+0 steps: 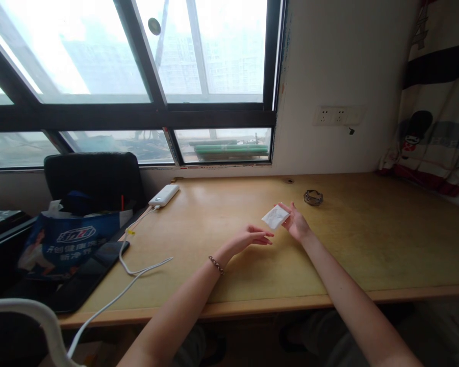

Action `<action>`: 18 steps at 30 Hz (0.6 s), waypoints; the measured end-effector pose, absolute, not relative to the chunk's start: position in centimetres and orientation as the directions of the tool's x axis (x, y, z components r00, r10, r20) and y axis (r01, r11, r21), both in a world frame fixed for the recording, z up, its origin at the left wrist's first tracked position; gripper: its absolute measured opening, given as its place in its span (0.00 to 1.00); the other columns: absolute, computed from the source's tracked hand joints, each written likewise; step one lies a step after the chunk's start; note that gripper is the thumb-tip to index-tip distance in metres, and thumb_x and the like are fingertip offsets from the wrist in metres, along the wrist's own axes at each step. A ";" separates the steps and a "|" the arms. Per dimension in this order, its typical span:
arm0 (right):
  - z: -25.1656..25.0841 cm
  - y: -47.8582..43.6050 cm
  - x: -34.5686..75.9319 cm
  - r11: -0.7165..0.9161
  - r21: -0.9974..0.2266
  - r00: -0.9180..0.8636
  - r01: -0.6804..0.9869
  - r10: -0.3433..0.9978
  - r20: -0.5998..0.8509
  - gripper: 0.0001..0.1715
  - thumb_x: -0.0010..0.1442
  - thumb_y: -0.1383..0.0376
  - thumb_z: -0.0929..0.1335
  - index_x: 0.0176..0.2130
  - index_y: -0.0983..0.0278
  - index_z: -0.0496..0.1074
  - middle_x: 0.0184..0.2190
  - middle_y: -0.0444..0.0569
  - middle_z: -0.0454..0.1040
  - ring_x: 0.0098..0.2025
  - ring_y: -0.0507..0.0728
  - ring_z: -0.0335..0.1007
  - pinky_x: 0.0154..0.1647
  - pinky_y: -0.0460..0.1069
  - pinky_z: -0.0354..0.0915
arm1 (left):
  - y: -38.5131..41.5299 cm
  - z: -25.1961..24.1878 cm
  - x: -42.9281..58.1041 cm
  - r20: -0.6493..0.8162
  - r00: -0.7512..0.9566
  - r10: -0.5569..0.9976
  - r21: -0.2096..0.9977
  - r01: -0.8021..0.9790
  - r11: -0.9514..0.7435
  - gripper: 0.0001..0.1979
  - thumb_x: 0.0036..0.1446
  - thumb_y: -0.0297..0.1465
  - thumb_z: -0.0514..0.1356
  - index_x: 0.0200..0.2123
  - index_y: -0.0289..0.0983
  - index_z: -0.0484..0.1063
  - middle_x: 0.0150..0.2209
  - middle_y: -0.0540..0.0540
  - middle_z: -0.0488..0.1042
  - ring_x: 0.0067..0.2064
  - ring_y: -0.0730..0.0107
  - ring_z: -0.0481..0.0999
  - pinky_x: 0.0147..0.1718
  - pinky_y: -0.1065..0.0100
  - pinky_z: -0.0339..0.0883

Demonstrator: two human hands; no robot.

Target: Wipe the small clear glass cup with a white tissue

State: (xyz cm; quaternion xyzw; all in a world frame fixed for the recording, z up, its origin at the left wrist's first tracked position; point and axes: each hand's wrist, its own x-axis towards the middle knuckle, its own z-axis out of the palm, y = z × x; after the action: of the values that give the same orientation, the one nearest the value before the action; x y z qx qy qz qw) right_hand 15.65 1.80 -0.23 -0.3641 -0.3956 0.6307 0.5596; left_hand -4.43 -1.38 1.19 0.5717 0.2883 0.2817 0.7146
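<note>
A small white packet (276,217), flat and squarish, is held above the wooden desk in my right hand (297,224), whose fingers are at its right edge and behind it. My left hand (252,237) is just below and to the left of the packet, not touching it, with its fingers stretched out and nothing in them. A beaded bracelet circles my left wrist. On the desk, beyond my right hand, lies a dark coiled bracelet (313,197).
The wooden desk (367,244) stands below a window. At its left are a white power bank (164,195), a white cable (124,260) and a dark flat panel (87,278). A blue bag (72,239) sits on a black chair (94,176). A curtain (436,117) hangs at right.
</note>
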 end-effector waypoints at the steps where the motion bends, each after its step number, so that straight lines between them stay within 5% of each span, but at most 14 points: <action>1: -0.5 2.1 15.8 -0.055 -0.925 -0.058 -0.377 0.998 -0.036 0.31 0.54 0.44 0.56 0.47 0.61 0.66 0.50 0.50 0.64 0.50 0.59 0.61 0.48 0.54 0.60 | -1.3 1.2 -4.5 -0.091 0.656 0.749 0.980 -0.075 0.185 0.19 0.47 0.38 0.61 0.37 0.28 0.73 0.34 0.36 0.75 0.38 0.61 0.74 0.43 0.63 0.64; 5: -1.4 2.4 16.1 0.054 -0.988 0.241 0.148 0.966 0.089 0.34 0.53 0.45 0.57 0.49 0.63 0.64 0.50 0.53 0.62 0.54 0.63 0.54 0.52 0.58 0.53 | -0.6 0.8 -4.6 -0.070 0.566 0.822 0.993 -0.043 0.114 0.20 0.46 0.40 0.60 0.36 0.29 0.74 0.31 0.39 0.75 0.34 0.64 0.74 0.39 0.65 0.65; 9: -1.6 1.2 15.0 0.169 -0.634 0.194 0.755 0.866 0.461 0.28 0.55 0.52 0.60 0.51 0.65 0.63 0.57 0.56 0.52 0.59 0.65 0.40 0.56 0.60 0.42 | 0.1 -0.2 -4.9 0.027 0.472 0.881 0.994 0.081 -0.074 0.17 0.48 0.39 0.58 0.33 0.30 0.74 0.26 0.41 0.75 0.30 0.67 0.73 0.34 0.67 0.66; 13: -2.1 -1.5 12.4 0.138 -0.367 -0.033 0.920 0.960 0.278 0.23 0.56 0.60 0.60 0.47 0.71 0.66 0.45 0.65 0.64 0.49 0.65 0.56 0.49 0.57 0.51 | 0.0 -0.7 -5.2 0.242 0.411 0.879 0.874 0.300 -0.381 0.10 0.49 0.34 0.56 0.27 0.35 0.75 0.28 0.42 0.74 0.30 0.67 0.72 0.33 0.69 0.64; 18: -2.8 -4.3 12.1 0.088 -0.165 -0.039 0.982 0.960 0.278 0.28 0.55 0.55 0.61 0.49 0.71 0.65 0.48 0.67 0.61 0.49 0.68 0.54 0.47 0.59 0.51 | -0.6 -0.5 -5.3 0.372 0.498 0.783 0.681 0.427 -0.595 0.09 0.50 0.29 0.54 0.27 0.37 0.74 0.32 0.42 0.74 0.34 0.66 0.72 0.37 0.70 0.62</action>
State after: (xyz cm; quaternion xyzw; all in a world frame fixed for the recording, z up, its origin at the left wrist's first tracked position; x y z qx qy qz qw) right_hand 12.06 -4.35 -2.84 -0.6744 -0.7200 -0.0353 0.1597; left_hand -5.31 -0.57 -0.55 0.8252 0.3668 0.3415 0.2606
